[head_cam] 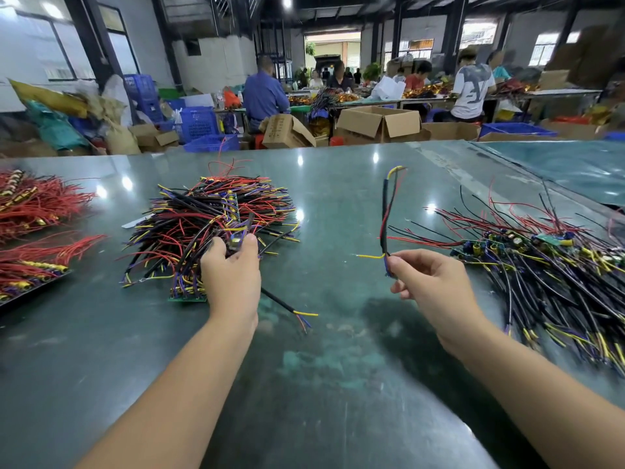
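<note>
My left hand point(231, 272) grips a small circuit board with wires point(236, 239) at the near edge of a big tangled pile of wired boards point(216, 218); a black cable with yellow, blue and red ends point(287, 308) trails out from under this hand. My right hand point(427, 277) pinches the lower end of a wire bundle point(385, 214) between thumb and fingers. The bundle stands upright above the table, a black sleeve with red, blue and yellow strands, one yellow lead sticking out to the left.
The dark green glossy table point(321, 367) carries a second pile of wired boards point(541, 262) at the right and red-wire bundles point(37, 204) at the left. Beyond the far edge stand cardboard boxes point(378, 125), blue crates point(199, 123) and several people at other tables.
</note>
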Demonstrator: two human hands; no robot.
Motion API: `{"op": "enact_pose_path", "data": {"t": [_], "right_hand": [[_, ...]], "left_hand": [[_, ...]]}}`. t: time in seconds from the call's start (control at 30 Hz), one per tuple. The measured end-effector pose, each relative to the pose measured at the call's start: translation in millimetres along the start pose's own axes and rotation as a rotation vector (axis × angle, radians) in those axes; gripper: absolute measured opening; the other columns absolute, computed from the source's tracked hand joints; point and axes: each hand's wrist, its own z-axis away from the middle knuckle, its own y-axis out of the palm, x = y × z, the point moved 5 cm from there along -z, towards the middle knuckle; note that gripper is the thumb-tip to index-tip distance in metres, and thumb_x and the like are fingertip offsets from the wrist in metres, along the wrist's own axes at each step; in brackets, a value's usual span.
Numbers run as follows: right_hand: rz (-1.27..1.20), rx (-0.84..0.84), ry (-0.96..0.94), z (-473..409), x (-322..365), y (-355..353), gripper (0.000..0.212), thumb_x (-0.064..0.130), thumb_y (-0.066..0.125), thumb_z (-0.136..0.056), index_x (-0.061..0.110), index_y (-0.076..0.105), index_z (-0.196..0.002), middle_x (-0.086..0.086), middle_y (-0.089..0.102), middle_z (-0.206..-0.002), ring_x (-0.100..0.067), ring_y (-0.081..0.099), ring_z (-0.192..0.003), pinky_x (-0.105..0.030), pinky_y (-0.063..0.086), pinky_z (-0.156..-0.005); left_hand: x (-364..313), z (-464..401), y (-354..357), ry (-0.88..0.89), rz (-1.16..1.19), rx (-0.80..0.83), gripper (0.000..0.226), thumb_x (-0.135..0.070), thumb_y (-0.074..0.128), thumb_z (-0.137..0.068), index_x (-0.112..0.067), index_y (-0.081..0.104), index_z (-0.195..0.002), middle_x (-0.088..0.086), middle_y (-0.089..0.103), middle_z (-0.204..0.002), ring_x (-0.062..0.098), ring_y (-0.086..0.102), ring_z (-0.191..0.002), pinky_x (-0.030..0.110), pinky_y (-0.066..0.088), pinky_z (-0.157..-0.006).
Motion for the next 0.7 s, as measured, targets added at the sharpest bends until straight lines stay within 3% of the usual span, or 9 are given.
{"op": "enact_pose_path", "data": {"t": [0.03,0.07,0.13,0.2,0.3,0.37,0.43,0.7], "right_hand": [[0.040,0.013,-0.021,1,1,1,0.006,0.015,0.069,-0.084,0.015,0.070,-0.079,0.008,0.066,-0.060,-0.003,0.053,-0.046,-0.013,0.041,-0.045],[0.081,0.028,-0.046,2,1,3,0.006,0.017,0.070,-0.083,0.018,0.071,-0.077,0.008,0.066,-0.061,-0.002,0.051,-0.046,-0.012,0.040,-0.045],[0.193,0.069,-0.108,3,3,6,0.006,0.023,0.071,-0.082,0.023,0.071,-0.076,0.007,0.067,-0.064,-0.002,0.049,-0.048,-0.015,0.041,-0.049],[0.302,0.116,-0.163,6,4,10,0.006,0.029,0.071,-0.082,0.026,0.072,-0.076,0.009,0.067,-0.064,-0.003,0.048,-0.052,-0.021,0.041,-0.056],[0.338,0.164,-0.226,12,7,16,0.010,0.030,0.070,-0.082,0.030,0.070,-0.073,0.016,0.062,-0.058,-0.001,0.045,-0.049,-0.018,0.037,-0.054],[0.356,0.203,-0.268,16,11,20,0.011,0.027,0.070,-0.084,0.029,0.069,-0.073,0.019,0.060,-0.055,0.000,0.045,-0.048,-0.012,0.033,-0.051],[0.361,0.232,-0.300,19,14,23,0.010,0.025,0.069,-0.084,0.027,0.070,-0.075,0.020,0.058,-0.053,0.000,0.044,-0.046,-0.008,0.030,-0.049],[0.286,0.301,-0.331,26,19,29,0.004,0.024,0.069,-0.084,0.028,0.070,-0.085,0.020,0.063,-0.064,-0.002,0.044,-0.052,-0.013,0.035,-0.053]], "left_hand": [[1,0,-1,-0.032,-0.085,-0.017,0.021,-0.017,0.057,-0.088,-0.001,0.055,-0.103,0.011,0.064,-0.102,0.003,0.040,-0.045,0.029,0.038,-0.063],[2,0,-3,-0.054,-0.148,-0.042,0.035,-0.016,0.056,-0.087,-0.005,0.051,-0.120,0.018,0.052,-0.127,0.002,0.044,-0.049,0.030,0.037,-0.065],[-4,3,-6,0.005,-0.201,-0.093,0.056,-0.013,0.057,-0.085,-0.013,0.039,-0.138,0.009,0.033,-0.139,0.003,0.050,-0.069,0.024,0.036,-0.073],[-19,7,-2,0.113,-0.111,-0.038,0.040,-0.009,0.058,-0.086,-0.022,0.051,-0.123,-0.002,0.045,-0.121,0.009,0.050,-0.076,0.025,0.040,-0.075],[-27,22,21,0.069,0.114,0.314,0.015,-0.013,0.061,-0.090,-0.026,0.062,-0.095,-0.008,0.062,-0.090,0.001,0.052,-0.067,0.019,0.045,-0.058],[-25,37,35,-0.003,0.131,0.532,0.005,-0.019,0.065,-0.087,-0.023,0.064,-0.091,-0.006,0.065,-0.084,0.001,0.055,-0.062,0.016,0.046,-0.052],[-20,50,43,-0.037,0.095,0.653,0.013,-0.018,0.071,-0.082,-0.017,0.062,-0.092,-0.003,0.065,-0.079,0.003,0.057,-0.061,0.017,0.048,-0.052],[-15,53,44,-0.141,0.222,0.691,0.009,-0.004,0.065,-0.085,-0.011,0.063,-0.081,-0.001,0.070,-0.067,0.006,0.063,-0.059,0.018,0.053,-0.058]]}}
